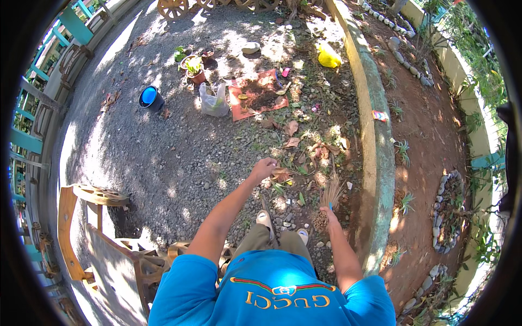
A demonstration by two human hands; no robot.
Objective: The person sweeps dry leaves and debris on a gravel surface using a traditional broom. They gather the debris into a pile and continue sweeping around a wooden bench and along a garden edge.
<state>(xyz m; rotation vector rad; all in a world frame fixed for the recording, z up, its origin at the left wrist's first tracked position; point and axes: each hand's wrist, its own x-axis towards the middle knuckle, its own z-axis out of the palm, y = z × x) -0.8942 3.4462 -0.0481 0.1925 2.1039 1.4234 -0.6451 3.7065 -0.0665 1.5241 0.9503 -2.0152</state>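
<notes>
My right hand (328, 215) is closed round the bound end of a stick broom (333, 191), whose thin bristles fan forward over leaf litter beside the concrete curb. In front of my body, my left hand (265, 168) reaches out above the gravel with its fingers drawn together; whether something small is between them is unclear. Just right of that hand lie dry brown leaves (282, 175) and a few green ones. Further ahead, a red-orange sheet (240, 106) bears dark soil, and a translucent plastic bag (214, 104) stands at its left edge.
A concrete curb (381, 163) runs along the right, with a planted soil bed (432, 130) beyond. Ahead are potted plants (195, 69), a dark bucket (151, 101), a yellow plastic bag (328, 57) and a pale stone (250, 48). A wooden bench (118, 261) stands close behind on the left.
</notes>
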